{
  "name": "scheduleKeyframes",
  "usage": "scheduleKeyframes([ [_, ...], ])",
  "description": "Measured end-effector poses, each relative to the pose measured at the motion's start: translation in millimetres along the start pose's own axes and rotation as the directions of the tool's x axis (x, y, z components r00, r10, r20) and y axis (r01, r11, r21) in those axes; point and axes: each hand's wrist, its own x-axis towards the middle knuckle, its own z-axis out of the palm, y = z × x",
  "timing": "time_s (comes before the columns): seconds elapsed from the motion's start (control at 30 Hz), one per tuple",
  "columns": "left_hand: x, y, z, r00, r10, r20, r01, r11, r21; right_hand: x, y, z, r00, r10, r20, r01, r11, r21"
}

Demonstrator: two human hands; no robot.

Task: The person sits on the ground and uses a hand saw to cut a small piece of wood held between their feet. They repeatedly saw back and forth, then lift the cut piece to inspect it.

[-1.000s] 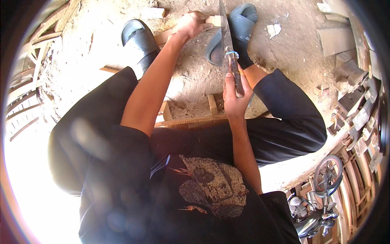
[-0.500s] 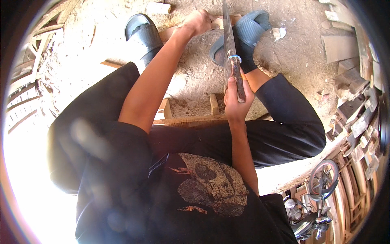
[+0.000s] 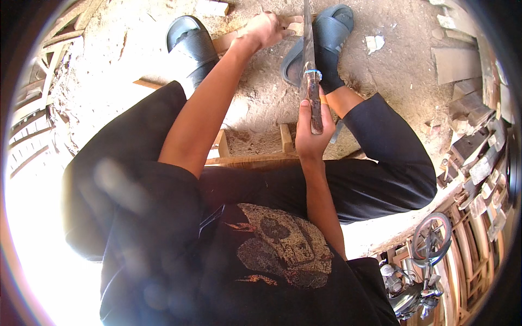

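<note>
Rising upright between the person's feet, a long machete [image 3: 309, 60] shows a narrow, dull grey blade that runs up past the top edge of the head view. Its dark, worn wooden handle carries a blue band near the blade and an orange band lower down. The right hand [image 3: 311, 133] is clenched around the lower end of that handle, thumb lying up along the wood, with the forearm coming straight up from the lap and the wrist nearly in line with the tool. The left hand [image 3: 266, 30] is stretched far forward on a long, nearly straight arm, its fingers curled over a pale wooden piece [image 3: 255, 35] that lies on the sandy ground [image 3: 402, 54] just left of the blade; the grip looks closed on it. The wooden piece sits between two dark sandals [image 3: 191, 41], one on each side. A low wooden frame [image 3: 255, 157] stands on the ground below the knees. Scrap wood blocks [image 3: 473, 125] pile at the right, and a motorcycle [image 3: 418, 271] is parked at lower right.
</note>
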Motion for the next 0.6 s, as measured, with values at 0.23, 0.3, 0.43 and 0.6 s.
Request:
scheduleKeyframes([
  [0.23, -10, 0, 9, 0.989, -0.129, -0.068, 0.071, 0.834, -0.546, 4, 2, 3, 0.995, 0.092, 0.028, -0.093, 0.993, 0.073],
  [0.3, -11, 5, 6, 0.987, -0.156, -0.047, 0.105, 0.831, -0.546, 4, -4, 2, 0.990, 0.140, 0.034, -0.142, 0.986, 0.086],
  [0.43, 1, -5, 32, 0.956, -0.091, -0.280, -0.077, 0.841, -0.536, 8, -4, 2, 0.994, 0.104, 0.021, -0.106, 0.991, 0.081],
  [0.6, -14, 15, 18, 0.945, -0.311, -0.100, 0.193, 0.779, -0.597, -24, -23, -23, 0.991, 0.126, 0.032, -0.124, 0.990, -0.070],
])
